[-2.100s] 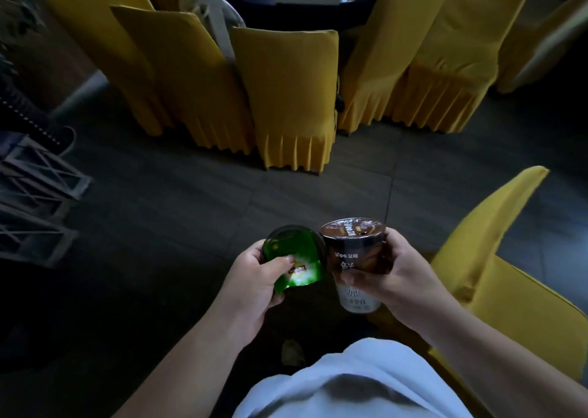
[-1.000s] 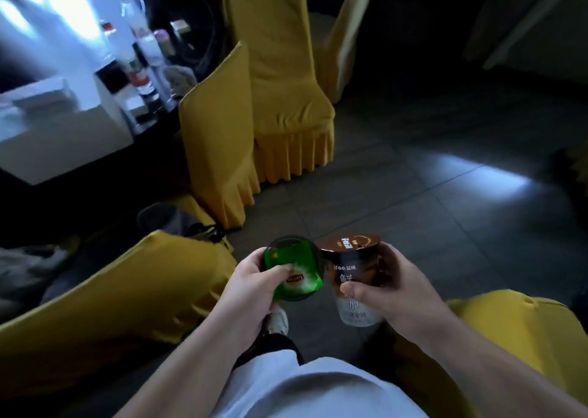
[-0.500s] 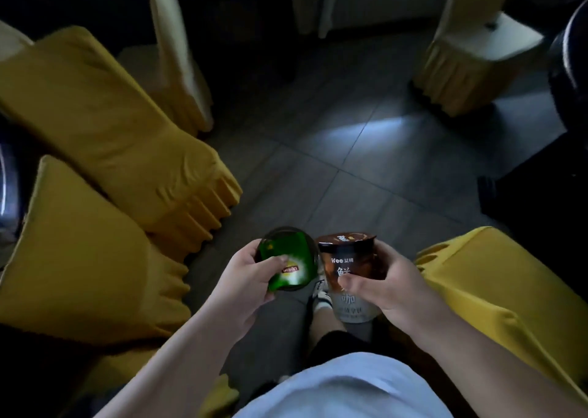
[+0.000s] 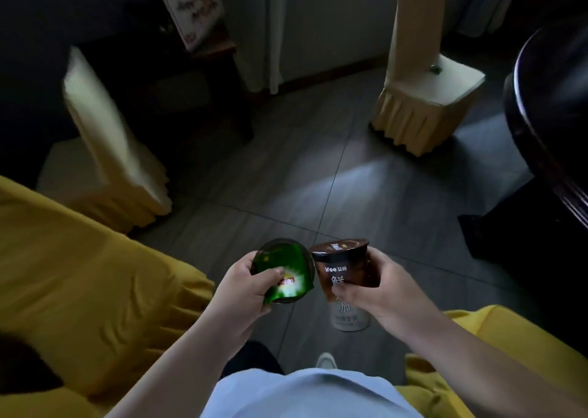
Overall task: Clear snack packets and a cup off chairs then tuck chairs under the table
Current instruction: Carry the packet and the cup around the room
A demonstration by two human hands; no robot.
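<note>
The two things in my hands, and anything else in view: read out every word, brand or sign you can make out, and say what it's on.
"ifee" with two Chinese characters after it: side of the brown cup held in the right hand.
Large white "鲜" and "咖": lower down the cup, partly behind the fingers.
Lid print: too tilted to read.
Yellow-red logo on the green packet in the left hand: blurred.
Leaning sign board: blurred.
</note>
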